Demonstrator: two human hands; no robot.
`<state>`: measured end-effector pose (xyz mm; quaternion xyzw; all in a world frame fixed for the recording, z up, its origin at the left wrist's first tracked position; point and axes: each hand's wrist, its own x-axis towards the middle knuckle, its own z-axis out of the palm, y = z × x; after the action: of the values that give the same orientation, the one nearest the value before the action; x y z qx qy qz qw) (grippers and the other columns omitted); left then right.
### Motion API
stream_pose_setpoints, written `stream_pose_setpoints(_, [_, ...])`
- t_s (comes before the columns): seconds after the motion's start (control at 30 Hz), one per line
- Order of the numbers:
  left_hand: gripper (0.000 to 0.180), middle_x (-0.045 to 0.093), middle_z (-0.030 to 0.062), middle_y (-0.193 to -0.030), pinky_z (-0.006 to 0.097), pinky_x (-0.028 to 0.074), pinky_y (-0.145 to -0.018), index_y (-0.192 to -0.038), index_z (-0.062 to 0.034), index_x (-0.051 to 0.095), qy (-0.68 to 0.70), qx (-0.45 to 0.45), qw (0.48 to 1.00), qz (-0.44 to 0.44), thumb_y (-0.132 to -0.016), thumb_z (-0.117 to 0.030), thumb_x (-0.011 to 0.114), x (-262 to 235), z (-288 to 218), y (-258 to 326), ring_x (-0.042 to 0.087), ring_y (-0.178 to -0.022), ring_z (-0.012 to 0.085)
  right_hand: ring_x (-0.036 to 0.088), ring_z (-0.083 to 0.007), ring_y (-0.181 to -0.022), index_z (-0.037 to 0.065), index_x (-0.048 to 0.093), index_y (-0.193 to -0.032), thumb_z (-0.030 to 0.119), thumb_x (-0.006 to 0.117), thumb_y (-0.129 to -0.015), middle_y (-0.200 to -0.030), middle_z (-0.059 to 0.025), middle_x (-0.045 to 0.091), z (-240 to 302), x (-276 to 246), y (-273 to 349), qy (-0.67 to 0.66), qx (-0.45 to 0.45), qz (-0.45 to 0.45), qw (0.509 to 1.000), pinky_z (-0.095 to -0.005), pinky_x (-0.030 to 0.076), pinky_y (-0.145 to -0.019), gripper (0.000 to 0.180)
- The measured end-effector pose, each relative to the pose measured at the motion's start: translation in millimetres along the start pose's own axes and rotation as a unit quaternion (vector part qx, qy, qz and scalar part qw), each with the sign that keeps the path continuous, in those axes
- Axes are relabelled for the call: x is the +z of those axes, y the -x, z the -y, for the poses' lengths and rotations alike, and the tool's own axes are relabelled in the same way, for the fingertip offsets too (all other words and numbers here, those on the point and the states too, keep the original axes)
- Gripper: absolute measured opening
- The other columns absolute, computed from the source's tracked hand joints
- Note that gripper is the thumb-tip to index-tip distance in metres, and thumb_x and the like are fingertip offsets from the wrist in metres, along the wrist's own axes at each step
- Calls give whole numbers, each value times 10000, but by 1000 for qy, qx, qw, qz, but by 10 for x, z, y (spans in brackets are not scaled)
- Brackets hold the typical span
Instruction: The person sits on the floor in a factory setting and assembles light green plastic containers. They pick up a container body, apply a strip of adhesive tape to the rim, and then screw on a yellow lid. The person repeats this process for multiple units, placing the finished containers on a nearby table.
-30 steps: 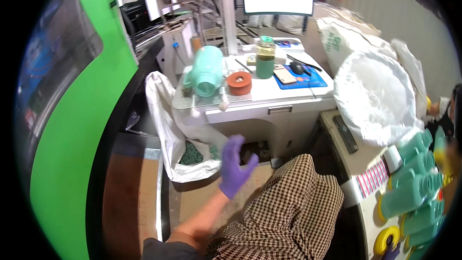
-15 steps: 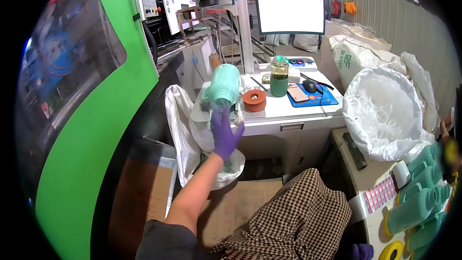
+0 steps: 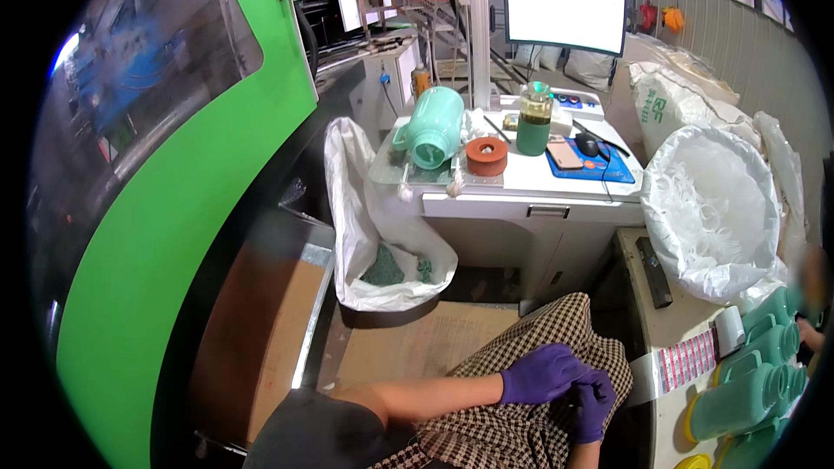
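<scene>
Both hands wear purple gloves and meet low over the lap, on checked trousers [image 3: 521,421]. The left hand [image 3: 540,373] is curled loosely, fingers bent over the right hand [image 3: 592,404], which is also curled narrow. The two touch; whether anything small sits between them cannot be told.

On the white table [image 3: 556,184] ahead, well apart from the hands, a mint-green jug [image 3: 434,128] lies on its side at the left end. Just beside it stands a red-brown roll [image 3: 486,156], then a glass jar of dark liquid [image 3: 534,118]. A phone [image 3: 565,155] and a mouse [image 3: 588,144] rest on a blue mat [image 3: 608,172] under a lit monitor [image 3: 565,9].

A white sack [image 3: 356,226] with green scraps hangs at the table's left edge. A second white bag [image 3: 712,208] stands to the right, with more mint-green jugs [image 3: 747,382] at the lower right.
</scene>
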<state>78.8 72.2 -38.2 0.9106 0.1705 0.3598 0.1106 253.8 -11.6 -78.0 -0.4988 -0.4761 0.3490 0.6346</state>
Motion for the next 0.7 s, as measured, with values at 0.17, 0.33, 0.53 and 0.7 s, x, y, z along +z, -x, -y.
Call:
stream_pose_setpoints(0.17, [608, 632, 80, -1146, 445, 466, -1010, -1401, -98, 563, -9, -1, 1000, 26, -827, -220, 722, 19, -14, 16, 587, -1118, 302, 613, -182, -858, -5, 673, -896, -31, 598, -817, -909, -79, 640, 125, 6, 25, 12, 2, -4, 1000, -294, 482, -795, 113])
stream_pose_setpoints(0.33, [627, 630, 90, -1182, 453, 458, -1045, -1421, -103, 548, -28, -6, 998, 61, -836, -244, 728, 42, -30, -25, 583, -1147, 305, 612, -197, -853, -11, 693, -903, -9, 611, -824, -902, -84, 637, 57, -95, 11, 26, -21, 4, 999, -309, 481, -790, 113])
stream_pose_setpoints(0.53, [632, 639, 94, -1156, 454, 455, -1064, -1423, -104, 545, -24, -10, 998, 59, -837, -249, 731, 66, -21, -31, 588, -1143, 307, 618, -192, -857, -15, 695, -912, -1, 619, -829, -906, -82, 638, 101, -69, -5, -2, -17, -1, 1000, -308, 482, -793, 113])
stream_pose_setpoints(0.7, [578, 636, 104, -1099, 445, 477, -1010, -1374, -109, 574, -16, -8, 999, 46, -826, -210, 729, 4, -62, -68, 602, -1075, 301, 623, -179, -867, -17, 690, -926, -8, 621, -834, -920, -79, 640, 140, -66, -4, 6, -12, 8, 1000, -299, 484, -798, 115])
